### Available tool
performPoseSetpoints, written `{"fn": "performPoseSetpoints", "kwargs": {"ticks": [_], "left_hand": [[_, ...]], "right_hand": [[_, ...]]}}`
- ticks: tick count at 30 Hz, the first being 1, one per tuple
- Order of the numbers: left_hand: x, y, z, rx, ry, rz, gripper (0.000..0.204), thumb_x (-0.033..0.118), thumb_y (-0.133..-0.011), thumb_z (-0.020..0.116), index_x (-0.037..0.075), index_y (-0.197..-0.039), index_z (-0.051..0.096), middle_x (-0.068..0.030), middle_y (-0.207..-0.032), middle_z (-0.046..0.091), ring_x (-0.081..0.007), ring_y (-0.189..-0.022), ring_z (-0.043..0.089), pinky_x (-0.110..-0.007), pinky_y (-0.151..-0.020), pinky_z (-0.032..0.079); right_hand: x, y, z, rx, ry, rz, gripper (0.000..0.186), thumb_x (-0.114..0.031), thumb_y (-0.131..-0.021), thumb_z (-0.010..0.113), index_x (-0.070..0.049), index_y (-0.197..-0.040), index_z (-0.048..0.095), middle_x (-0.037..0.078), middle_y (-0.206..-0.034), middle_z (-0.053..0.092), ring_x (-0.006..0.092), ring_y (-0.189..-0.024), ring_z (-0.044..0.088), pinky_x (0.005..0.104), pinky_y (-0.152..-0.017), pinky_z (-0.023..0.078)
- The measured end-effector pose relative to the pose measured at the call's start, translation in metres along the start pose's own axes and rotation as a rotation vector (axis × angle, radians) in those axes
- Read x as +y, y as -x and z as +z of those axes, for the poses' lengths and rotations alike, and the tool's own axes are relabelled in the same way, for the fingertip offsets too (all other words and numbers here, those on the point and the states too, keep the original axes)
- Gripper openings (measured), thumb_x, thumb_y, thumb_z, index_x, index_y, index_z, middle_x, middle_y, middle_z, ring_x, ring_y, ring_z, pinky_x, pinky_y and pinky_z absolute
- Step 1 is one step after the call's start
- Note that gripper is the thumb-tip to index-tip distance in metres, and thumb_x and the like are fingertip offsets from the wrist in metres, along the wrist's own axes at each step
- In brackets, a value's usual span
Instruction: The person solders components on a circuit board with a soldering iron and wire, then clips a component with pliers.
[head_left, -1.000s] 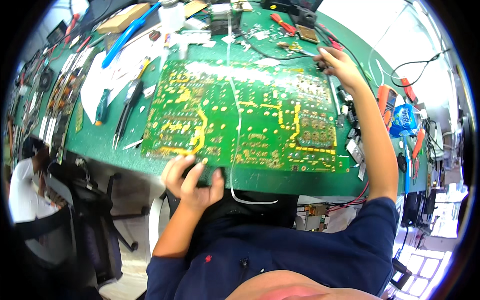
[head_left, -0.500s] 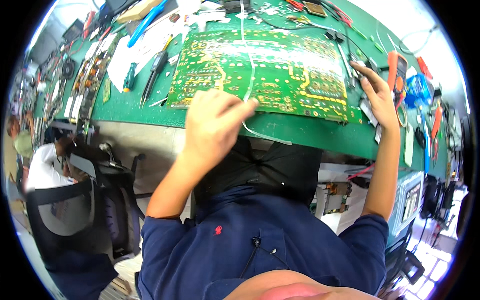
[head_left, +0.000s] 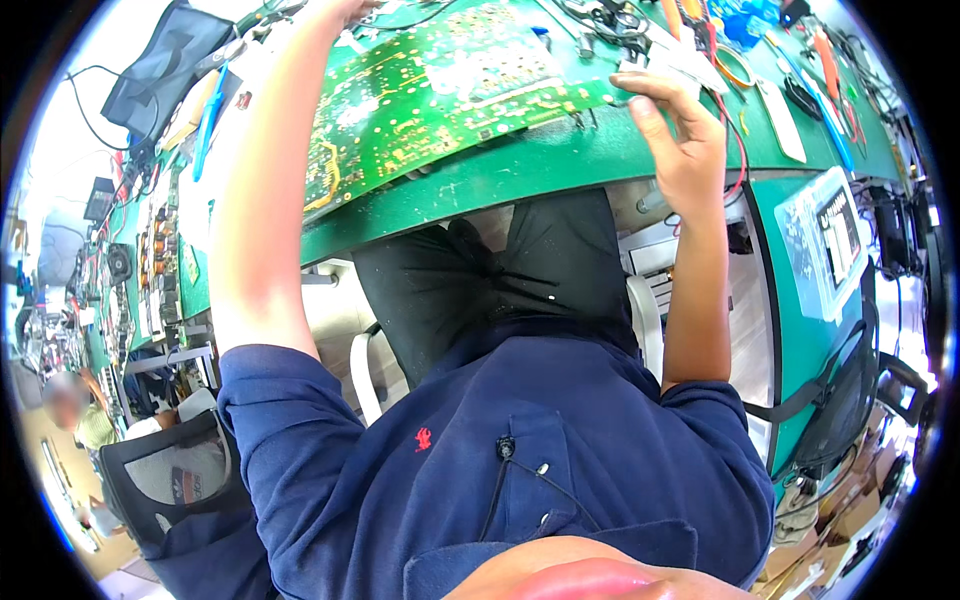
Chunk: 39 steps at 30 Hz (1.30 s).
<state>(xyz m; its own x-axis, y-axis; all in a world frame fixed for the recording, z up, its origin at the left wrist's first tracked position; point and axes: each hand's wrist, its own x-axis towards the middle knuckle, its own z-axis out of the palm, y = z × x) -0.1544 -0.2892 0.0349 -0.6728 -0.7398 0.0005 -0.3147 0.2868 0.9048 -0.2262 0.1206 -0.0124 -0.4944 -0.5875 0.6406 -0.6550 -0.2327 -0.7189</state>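
Just beside the right grip [head_left: 686,140], which stands parted, lies a green circuit board [head_left: 430,115]; what the left grip [head_left: 347,10] holds, mostly cropped, I cannot tell.

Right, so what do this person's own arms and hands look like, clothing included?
Short navy-blue fabric sleeves leave both forearms bare. The right hand wears no glove; the left hand is mostly cut off by the top edge.
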Motion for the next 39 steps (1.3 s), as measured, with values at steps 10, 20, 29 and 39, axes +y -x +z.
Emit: {"fn": "performPoseSetpoints", "kwargs": {"ticks": [10,20,29,39], "left_hand": [[0.013,0.233,0.057,-0.028,-0.754,0.836,0.047,0.028,-0.079,0.068,0.002,-0.117,0.055,-0.0166,-0.115,0.056,-0.0342,-0.108,0.053,-0.039,-0.094,0.041],[-0.029,0.248,0.066,0.171,-0.958,1.117,0.034,0.005,-0.076,0.066,0.000,-0.109,0.059,-0.0137,-0.103,0.060,-0.0302,-0.093,0.059,-0.037,-0.078,0.050],[0.015,0.257,0.012,0.141,-0.722,0.934,0.021,0.009,-0.083,0.061,0.002,-0.103,0.064,-0.0145,-0.097,0.064,-0.0306,-0.088,0.062,-0.036,-0.076,0.049],[0.052,0.221,-0.032,0.013,-0.642,0.822,0.021,0.015,-0.085,0.062,-0.001,-0.098,0.064,-0.0118,-0.083,0.066,-0.0222,-0.075,0.063,-0.028,-0.071,0.047]], "right_hand": [[0.010,0.020,0.005,-0.046,0.287,0.083,0.051,-0.019,-0.076,0.072,-0.006,-0.122,0.055,0.011,-0.120,0.059,0.0244,-0.115,0.053,0.0351,-0.098,0.038],[0.030,-0.002,0.021,-0.142,0.246,-0.115,0.036,-0.026,-0.081,0.068,-0.006,-0.110,0.062,0.011,-0.098,0.064,0.0253,-0.094,0.059,0.0339,-0.086,0.043],[-0.032,-0.035,0.020,-0.230,0.056,-0.007,0.030,-0.029,-0.084,0.067,-0.004,-0.100,0.065,0.005,-0.088,0.065,0.0134,-0.086,0.059,0.0265,-0.078,0.044],[-0.071,-0.071,0.029,-0.109,0.026,0.096,0.036,-0.028,-0.088,0.063,0.005,-0.073,0.065,0.002,-0.053,0.052,0.0069,-0.053,0.043,0.0261,-0.049,0.035]]}}
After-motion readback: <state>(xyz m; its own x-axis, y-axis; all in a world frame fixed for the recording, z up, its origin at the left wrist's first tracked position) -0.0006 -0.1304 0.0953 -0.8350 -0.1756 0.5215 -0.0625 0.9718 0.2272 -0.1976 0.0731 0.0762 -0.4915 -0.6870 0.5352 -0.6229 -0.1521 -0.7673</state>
